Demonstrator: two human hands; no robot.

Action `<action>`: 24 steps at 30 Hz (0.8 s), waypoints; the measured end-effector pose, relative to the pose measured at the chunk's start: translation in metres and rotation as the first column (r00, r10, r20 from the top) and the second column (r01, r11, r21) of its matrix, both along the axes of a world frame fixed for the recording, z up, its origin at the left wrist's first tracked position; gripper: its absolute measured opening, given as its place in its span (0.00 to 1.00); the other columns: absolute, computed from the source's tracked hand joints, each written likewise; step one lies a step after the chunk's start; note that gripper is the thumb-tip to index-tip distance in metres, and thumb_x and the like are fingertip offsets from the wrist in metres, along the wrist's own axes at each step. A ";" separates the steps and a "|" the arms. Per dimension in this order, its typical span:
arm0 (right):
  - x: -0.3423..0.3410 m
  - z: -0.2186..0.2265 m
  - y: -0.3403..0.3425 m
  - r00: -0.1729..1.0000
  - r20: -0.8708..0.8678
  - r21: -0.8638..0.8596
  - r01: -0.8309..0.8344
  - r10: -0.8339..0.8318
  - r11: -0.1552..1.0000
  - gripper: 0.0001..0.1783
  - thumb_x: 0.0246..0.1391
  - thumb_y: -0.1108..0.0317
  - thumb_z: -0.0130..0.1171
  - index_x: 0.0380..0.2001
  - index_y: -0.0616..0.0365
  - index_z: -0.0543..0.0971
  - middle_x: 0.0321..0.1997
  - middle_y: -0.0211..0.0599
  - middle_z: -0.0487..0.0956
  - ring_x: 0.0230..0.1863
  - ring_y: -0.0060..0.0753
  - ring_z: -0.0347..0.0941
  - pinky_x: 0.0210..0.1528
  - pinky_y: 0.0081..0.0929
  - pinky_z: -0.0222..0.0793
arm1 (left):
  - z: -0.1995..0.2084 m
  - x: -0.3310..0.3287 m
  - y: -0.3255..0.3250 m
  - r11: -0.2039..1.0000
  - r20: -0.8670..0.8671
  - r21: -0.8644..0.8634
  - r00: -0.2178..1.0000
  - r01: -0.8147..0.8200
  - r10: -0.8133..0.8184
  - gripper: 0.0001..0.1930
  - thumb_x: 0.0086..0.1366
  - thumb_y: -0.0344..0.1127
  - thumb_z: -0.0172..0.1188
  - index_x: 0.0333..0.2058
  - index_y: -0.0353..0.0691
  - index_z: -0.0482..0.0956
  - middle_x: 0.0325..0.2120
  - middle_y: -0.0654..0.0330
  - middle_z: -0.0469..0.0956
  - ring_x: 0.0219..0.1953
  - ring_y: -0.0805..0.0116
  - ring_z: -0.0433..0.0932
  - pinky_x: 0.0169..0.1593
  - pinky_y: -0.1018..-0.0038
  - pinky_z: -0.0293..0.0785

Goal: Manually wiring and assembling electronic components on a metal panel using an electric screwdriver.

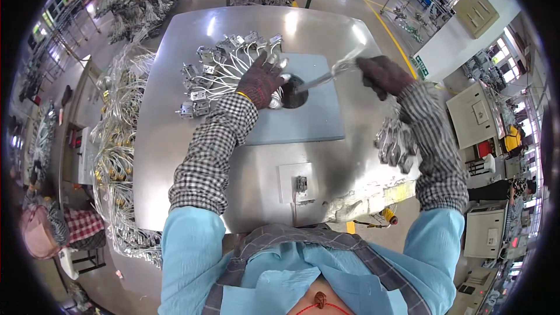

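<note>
My left hand, in a dark red glove with pale fingertips, is closed over the gathered ends of several white cables. Metal-bodied connectors fan out from them to the left and far side. Just right of that hand, a dark round opening or disc shows in a blue-grey mat. A greyish translucent strip, blurred, runs from the dark circle up toward my right hand. That gloved hand is raised at the right with curled fingers and seems to grip the strip's far end.
A metal table carries everything. A small white block with a black connector sits near its front edge. Grey metallic parts lie beneath my right forearm. Bundled cables hang along the left side; another person sits at far left.
</note>
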State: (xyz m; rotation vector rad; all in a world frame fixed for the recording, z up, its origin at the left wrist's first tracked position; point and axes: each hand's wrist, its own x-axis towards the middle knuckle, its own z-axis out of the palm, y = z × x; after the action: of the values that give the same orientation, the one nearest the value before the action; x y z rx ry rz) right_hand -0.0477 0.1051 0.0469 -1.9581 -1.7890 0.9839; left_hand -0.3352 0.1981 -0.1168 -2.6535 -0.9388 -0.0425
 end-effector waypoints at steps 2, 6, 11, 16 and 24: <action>-0.002 -0.035 0.037 0.973 0.164 -0.177 -0.132 0.161 0.975 0.32 0.60 0.39 0.48 0.24 0.62 0.75 0.18 0.33 0.72 0.13 0.24 0.65 0.17 0.27 0.66 | -0.025 -0.001 0.019 0.991 0.026 0.091 0.994 0.099 -0.102 0.27 0.58 0.47 0.60 0.57 0.51 0.72 0.61 0.54 0.67 0.68 0.59 0.57 0.73 0.57 0.37; -0.042 -0.150 0.055 0.773 0.625 0.123 -0.236 0.109 0.964 0.32 0.53 0.35 0.51 0.45 0.50 0.81 0.41 0.48 0.82 0.47 0.49 0.77 0.52 0.43 0.71 | -0.003 0.008 0.019 0.984 -0.110 -0.143 0.987 0.103 -0.119 0.15 0.62 0.44 0.55 0.45 0.47 0.79 0.44 0.55 0.79 0.54 0.58 0.74 0.68 0.59 0.53; -0.088 -0.180 0.029 0.688 0.687 0.197 -0.486 0.234 0.851 0.21 0.57 0.44 0.52 0.40 0.45 0.83 0.43 0.37 0.81 0.50 0.39 0.75 0.57 0.37 0.65 | -0.018 -0.004 0.012 0.976 0.067 -0.208 0.996 0.064 -0.051 0.12 0.61 0.39 0.54 0.41 0.45 0.80 0.34 0.54 0.81 0.42 0.54 0.79 0.56 0.61 0.68; -0.076 -0.193 0.047 0.634 0.727 0.223 -0.581 0.263 0.783 0.22 0.60 0.43 0.47 0.41 0.43 0.82 0.46 0.32 0.80 0.51 0.33 0.73 0.57 0.33 0.63 | -0.015 0.004 -0.023 0.956 0.005 -0.206 0.977 -0.208 0.214 0.14 0.56 0.43 0.61 0.39 0.42 0.80 0.31 0.53 0.81 0.38 0.55 0.80 0.46 0.59 0.72; -0.060 -0.191 0.055 0.719 0.656 0.305 -0.530 0.229 0.791 0.21 0.58 0.46 0.47 0.32 0.46 0.83 0.35 0.36 0.81 0.42 0.37 0.76 0.47 0.36 0.69 | 0.086 -0.011 -0.167 0.951 0.565 -0.101 0.770 -0.294 0.298 0.28 0.56 0.54 0.65 0.49 0.39 0.76 0.49 0.49 0.75 0.56 0.50 0.71 0.61 0.57 0.63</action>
State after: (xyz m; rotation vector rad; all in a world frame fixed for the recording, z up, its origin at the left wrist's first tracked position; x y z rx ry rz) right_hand -0.1077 0.1596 -0.1442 -1.6768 -2.5603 -0.0715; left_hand -0.3460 0.0308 -0.0313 -2.4903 -1.5340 -0.8114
